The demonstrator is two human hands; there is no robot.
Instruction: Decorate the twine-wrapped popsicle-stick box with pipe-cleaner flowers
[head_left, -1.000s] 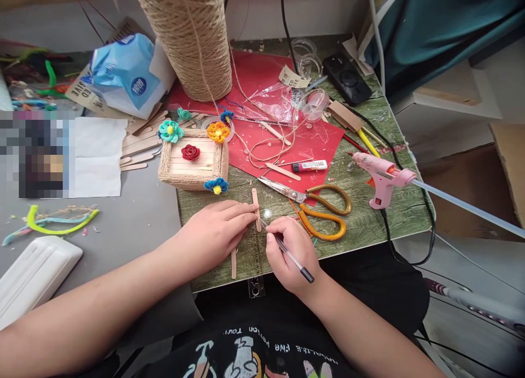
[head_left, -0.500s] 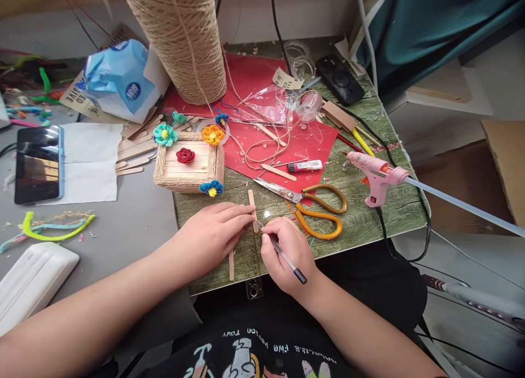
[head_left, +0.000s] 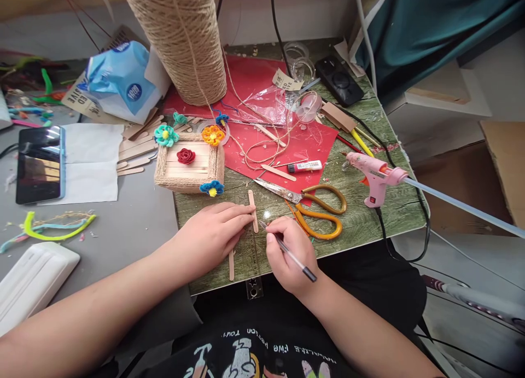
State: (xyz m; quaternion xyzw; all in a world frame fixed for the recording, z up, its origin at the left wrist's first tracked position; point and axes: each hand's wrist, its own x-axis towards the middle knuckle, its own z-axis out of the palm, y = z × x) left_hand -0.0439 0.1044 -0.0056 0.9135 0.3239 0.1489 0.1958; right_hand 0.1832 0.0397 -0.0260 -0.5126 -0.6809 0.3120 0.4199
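My left hand (head_left: 215, 230) lies on the green wood-grain table, its fingertips pressing a wooden craft stick (head_left: 251, 198) down across a clear ruler (head_left: 254, 288). The ruler's end sticks out past the table's front edge. A second craft stick (head_left: 231, 268) pokes out from under the left hand. My right hand (head_left: 290, 252) is closed around a clear pen (head_left: 296, 261) with a black end, its tip a little to the right of the stick and apart from it. Beyond the left hand stands a twine-edged craft-stick box (head_left: 164, 173) with a red rose and colourful flowers on top.
Orange-handled scissors (head_left: 322, 233) lie right of the sticks. A pink glue gun (head_left: 375, 175) with its cord rests at the right edge. Behind are red paper (head_left: 315, 140), a glue tube (head_left: 304, 166) and a tall twine spool (head_left: 184, 44). A phone (head_left: 40, 164) lies left.
My right hand has drawn the pen slightly right, lifting its tip away from the craft stick. The left hand and the stick stay in place.
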